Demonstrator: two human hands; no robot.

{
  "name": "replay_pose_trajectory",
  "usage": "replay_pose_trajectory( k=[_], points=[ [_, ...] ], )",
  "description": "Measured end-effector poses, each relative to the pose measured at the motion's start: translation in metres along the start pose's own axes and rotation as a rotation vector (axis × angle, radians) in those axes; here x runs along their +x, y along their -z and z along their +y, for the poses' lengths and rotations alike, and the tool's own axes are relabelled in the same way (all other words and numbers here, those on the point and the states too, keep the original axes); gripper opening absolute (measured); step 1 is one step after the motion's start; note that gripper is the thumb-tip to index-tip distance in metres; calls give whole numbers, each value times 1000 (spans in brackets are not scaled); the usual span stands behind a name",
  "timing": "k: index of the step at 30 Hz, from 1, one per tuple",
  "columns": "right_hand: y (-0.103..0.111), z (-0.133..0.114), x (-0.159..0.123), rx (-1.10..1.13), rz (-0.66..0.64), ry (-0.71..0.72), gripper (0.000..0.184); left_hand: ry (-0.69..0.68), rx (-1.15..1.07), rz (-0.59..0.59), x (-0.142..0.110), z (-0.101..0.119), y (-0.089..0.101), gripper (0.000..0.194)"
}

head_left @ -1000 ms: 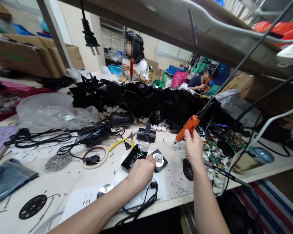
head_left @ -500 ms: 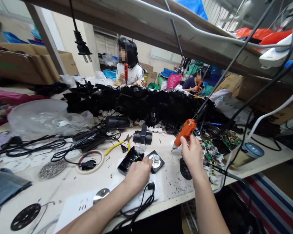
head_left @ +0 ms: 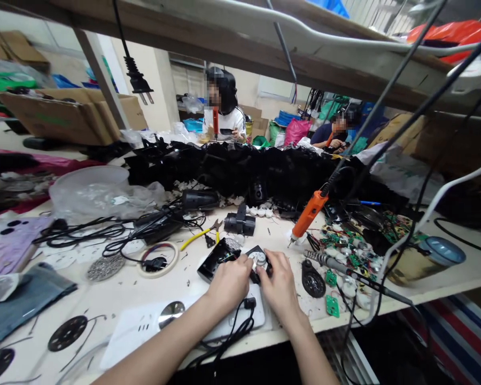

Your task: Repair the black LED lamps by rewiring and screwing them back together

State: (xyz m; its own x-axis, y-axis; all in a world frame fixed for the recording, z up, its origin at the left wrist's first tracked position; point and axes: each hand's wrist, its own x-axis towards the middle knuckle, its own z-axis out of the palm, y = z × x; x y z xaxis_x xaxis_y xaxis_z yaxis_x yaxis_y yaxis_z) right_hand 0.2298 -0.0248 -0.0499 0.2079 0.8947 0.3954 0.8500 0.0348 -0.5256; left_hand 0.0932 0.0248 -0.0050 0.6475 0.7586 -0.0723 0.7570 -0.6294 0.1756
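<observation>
Both my hands are together over the white pad at the front of the table. The fingers of my left hand [head_left: 229, 279] are closed at the near left edge of a black square cover with a round silver-white motor-like part [head_left: 258, 258] on it. From the other side, my right hand [head_left: 279, 279] grips the same cover with thumb and fingers. An open black housing [head_left: 208, 263] with thin wires inside lies just left of my left hand. Beyond my right hand, an orange electric screwdriver [head_left: 309, 216] hangs tilted on its coiled cord, its tip low over the table.
Yellow-handled cutters [head_left: 196, 237], a tape roll [head_left: 172, 262] and black cables lie to the left. At right are a soldering iron [head_left: 336, 264], green circuit boards [head_left: 332, 306] and a tin [head_left: 441, 256]. Black parts [head_left: 224, 166] are heaped behind; two people sit beyond.
My right hand has let go of the orange screwdriver and moved left to the black cover. The screwdriver now hangs by itself. My left hand stays at the cover; the view has shifted slightly.
</observation>
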Motion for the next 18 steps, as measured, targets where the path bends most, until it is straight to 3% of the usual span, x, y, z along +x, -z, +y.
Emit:
replay_pose_trajectory(
  k=[7,18],
  points=[
    [0,1,23,-135,-90,94,18,23,-18,46,-1,1,-3,29],
    [5,6,31,-227,-166,178,12,41,-47,71,-2,4,-6,31]
  ],
)
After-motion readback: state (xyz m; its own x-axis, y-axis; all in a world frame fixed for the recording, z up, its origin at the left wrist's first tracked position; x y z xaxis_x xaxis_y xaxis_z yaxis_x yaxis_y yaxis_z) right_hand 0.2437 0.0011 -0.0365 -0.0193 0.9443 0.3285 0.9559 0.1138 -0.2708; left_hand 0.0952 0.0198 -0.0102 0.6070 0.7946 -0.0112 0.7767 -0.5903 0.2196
